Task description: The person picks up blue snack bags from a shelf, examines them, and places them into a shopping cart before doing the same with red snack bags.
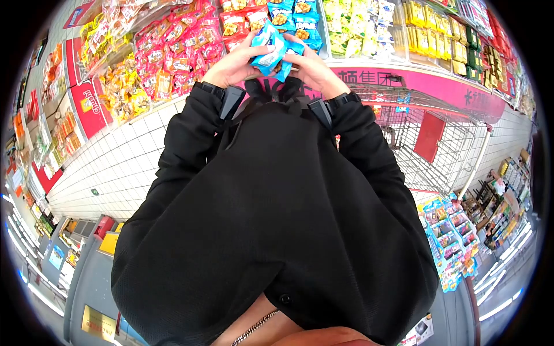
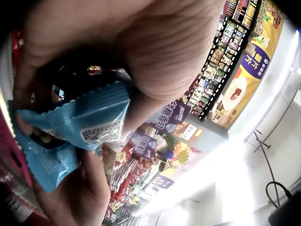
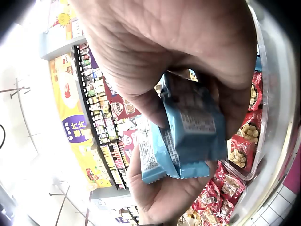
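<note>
Blue snack packets (image 1: 269,48) are held up between both hands, just in front of the snack bins. My left hand (image 1: 234,64) grips one packet with its thumb across the front. My right hand (image 1: 314,70) pinches another beside it, thumb and fingers bent round its edges. The left wrist view shows a blue packet (image 2: 103,115) with a white printed label under the left hand (image 2: 155,52). In the right wrist view a blue packet (image 3: 195,122) sits between the thumb and fingers of the right hand (image 3: 188,42), overlapping other blue packaging (image 3: 160,153).
Bins of red packets (image 1: 234,26), blue packets (image 1: 306,29), pink packets (image 1: 173,52), green packets (image 1: 346,29) and yellow packets (image 1: 427,32) line the far side. A wire shopping cart (image 1: 430,138) stands at the right, below the pink shelf edge (image 1: 427,86).
</note>
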`<state>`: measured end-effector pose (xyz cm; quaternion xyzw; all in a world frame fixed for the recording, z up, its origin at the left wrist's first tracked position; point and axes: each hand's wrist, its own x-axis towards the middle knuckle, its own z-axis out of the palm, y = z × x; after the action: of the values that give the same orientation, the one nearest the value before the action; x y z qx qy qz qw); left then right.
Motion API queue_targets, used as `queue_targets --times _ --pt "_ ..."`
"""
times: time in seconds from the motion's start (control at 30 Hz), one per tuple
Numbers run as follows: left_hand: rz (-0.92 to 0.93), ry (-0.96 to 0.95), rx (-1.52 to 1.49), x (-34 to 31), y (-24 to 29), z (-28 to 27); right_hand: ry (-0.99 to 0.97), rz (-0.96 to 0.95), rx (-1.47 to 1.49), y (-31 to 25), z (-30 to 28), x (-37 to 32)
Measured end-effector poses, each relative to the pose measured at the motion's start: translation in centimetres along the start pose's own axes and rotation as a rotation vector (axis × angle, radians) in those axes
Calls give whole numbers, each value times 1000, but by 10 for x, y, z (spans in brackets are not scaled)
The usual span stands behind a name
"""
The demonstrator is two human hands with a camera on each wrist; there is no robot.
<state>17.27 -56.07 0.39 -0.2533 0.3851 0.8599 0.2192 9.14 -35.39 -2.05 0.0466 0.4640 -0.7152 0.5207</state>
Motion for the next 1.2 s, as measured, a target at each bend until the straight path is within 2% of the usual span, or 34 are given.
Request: queue_targets --times 0.07,0.1,0.2,0.23,0.27,0.33,0.43,0.53,0.57,0.67,0.7,0.8,0.83,0.93,0.97,1.03,1.07,1.13,1.17,1.2 --pt "-4 35 -5 16 -5 -6 58 -49 15 8 -8 11" --pt "-2 33 -48 23 -5 -8 197 -58 28 8 -5 12" --pt "106 179 20 55 -6 -27 121 -84 -32 3 -44 24" --pt "229 206 103 60 0 -21 188 -128 -22 3 -56 24" --pt "300 331 229 62 5 -16 244 -134 -35 0 -71 23" --pt "412 470 455 100 2 -52 303 -199 -183 -14 -99 18" --pt "686 485 678 125 13 -49 340 -374 -561 -31 -123 18" --pt "634 516 803 131 14 -45 383 -356 -1050 -39 -123 24" --pt "612 501 771 132 12 -45 325 -401 -1158 -40 -118 27" --pt "560 460 676 144 4 -53 -21 -491 -1332 -31 -115 46" --pt "584 464 664 145 0 -54 -50 -511 -1500 -21 -119 52" --pt "592 556 656 138 -2 -40 16 -544 -1772 -4 -114 55" --pt "521 565 698 134 2 -36 47 -542 -1827 -1 -112 54" --pt "422 594 758 125 7 -22 149 -639 -1895 2 -102 51" --pt "516 561 741 129 0 -27 202 -673 -1865 0 -100 47" --pt "566 509 566 127 -5 -18 300 -740 -1800 -10 -93 41" --pt "597 461 430 131 -10 -18 319 -774 -1655 -12 -92 44" --pt "542 517 418 123 -6 4 357 -827 -1368 -25 -79 48" --pt "513 540 413 121 -4 12 276 -602 -1137 -36 -67 44" --pt "579 473 405 132 -16 -1 245 -537 -1036 -34 -58 47"
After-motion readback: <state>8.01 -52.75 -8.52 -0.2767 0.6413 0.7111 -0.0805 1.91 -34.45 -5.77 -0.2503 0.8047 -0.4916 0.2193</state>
